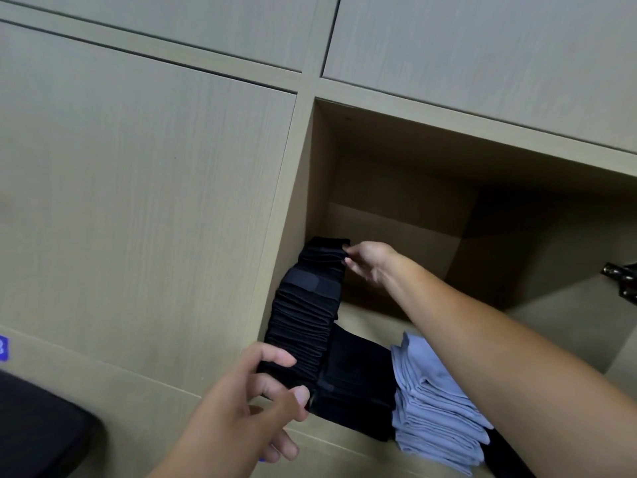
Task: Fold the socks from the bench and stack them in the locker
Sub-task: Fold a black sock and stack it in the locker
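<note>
While the left hand pinches the near end of the tall ribbed stack of folded black knit socks in the beige wood-grain locker, right hand fingers touch its far end, loosely spread; soft pale-blue folded socks lie just beside.

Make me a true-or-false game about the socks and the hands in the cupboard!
1. The tall pile of black socks stands against the locker's left wall. True.
2. The blue socks lie left of the black ones. False: they lie to the right.
3. The right hand touches the top of the black pile. True.
4. The left hand rests on the blue socks. False: its grip is on the bottom of the black pile.
5. The locker's door is shut. False: the locker is open.
</note>
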A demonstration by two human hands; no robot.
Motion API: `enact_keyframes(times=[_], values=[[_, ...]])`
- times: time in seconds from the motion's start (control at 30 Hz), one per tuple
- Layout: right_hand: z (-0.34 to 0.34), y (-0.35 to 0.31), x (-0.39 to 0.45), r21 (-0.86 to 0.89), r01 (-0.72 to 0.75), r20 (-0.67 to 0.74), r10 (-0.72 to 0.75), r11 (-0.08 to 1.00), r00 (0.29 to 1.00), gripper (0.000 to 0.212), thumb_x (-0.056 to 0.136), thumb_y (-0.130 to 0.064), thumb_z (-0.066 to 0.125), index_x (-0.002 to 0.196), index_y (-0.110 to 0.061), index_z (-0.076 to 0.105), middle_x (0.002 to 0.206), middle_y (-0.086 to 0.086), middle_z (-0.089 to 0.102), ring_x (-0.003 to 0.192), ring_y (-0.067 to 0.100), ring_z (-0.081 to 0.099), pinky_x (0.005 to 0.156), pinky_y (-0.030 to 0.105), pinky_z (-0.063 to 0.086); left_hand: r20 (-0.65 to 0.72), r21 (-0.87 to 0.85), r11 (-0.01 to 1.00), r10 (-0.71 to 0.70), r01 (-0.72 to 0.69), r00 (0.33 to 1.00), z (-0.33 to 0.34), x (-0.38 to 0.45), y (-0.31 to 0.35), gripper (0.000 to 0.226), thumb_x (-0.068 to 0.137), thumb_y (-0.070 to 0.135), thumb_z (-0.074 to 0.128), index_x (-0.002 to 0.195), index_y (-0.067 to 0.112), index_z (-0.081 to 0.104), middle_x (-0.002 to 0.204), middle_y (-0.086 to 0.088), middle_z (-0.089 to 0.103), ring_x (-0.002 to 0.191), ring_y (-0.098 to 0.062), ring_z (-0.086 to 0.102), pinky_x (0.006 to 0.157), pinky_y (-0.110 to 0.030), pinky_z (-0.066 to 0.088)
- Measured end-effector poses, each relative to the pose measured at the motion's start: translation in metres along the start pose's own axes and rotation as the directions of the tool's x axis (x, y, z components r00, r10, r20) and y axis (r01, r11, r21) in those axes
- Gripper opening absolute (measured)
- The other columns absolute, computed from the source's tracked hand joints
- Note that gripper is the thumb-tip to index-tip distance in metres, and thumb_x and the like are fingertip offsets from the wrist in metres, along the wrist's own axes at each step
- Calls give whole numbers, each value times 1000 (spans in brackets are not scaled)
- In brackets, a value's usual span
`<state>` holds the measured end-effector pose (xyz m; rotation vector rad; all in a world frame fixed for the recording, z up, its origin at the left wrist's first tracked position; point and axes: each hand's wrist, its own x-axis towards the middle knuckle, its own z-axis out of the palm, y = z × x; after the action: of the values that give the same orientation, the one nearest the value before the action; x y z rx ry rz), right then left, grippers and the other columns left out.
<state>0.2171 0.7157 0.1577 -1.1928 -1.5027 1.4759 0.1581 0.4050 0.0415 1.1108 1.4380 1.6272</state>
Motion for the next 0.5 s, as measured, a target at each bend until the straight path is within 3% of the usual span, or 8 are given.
enact_keyframes(times=[0.07, 0.17, 0.3, 0.5], values=[[0, 1, 1, -19, -5, 8, 5, 1000, 1000, 6, 101, -4, 59, 106, -5, 61, 94, 10, 59, 33, 4, 57, 36, 13, 44, 3, -1, 1000, -5, 5, 1000, 0, 0, 0, 32, 88, 16, 74, 114, 19, 56, 78, -11, 74, 57, -33, 70, 53, -35, 53], [-1, 2, 1, -34, -30, 25, 31, 999, 999, 8, 101, -5, 59, 97, -6, 65, 95, 10, 60, 39, 6, 62, 36, 13, 44, 6, -3, 1000, -12, 12, 1000, 0, 1, 0, 31, 89, 16, 74, 114, 19, 56, 77, -11, 74, 56, -33, 69, 53, -35, 53], [-2, 4, 0, -63, 1, -25, -3, 998, 1000, 21, 99, -4, 63, 118, 0, 69, 105, 8, 63, 74, 14, 64, 41, 13, 49, 10, 0, 1000, -16, 16, 1000, -1, 1, 0, 32, 88, 16, 74, 115, 19, 56, 78, -12, 74, 56, -33, 69, 54, -36, 54], [-2, 9, 2, -174, 16, -79, -30, 985, 996, 19, 96, -10, 68, 113, -4, 72, 129, 9, 65, 66, 11, 60, 39, 13, 46, 14, 18, 1000, -22, 21, 1000, -2, 1, -1, 31, 89, 16, 74, 115, 19, 56, 78, -12, 74, 56, -33, 69, 53, -35, 54]])
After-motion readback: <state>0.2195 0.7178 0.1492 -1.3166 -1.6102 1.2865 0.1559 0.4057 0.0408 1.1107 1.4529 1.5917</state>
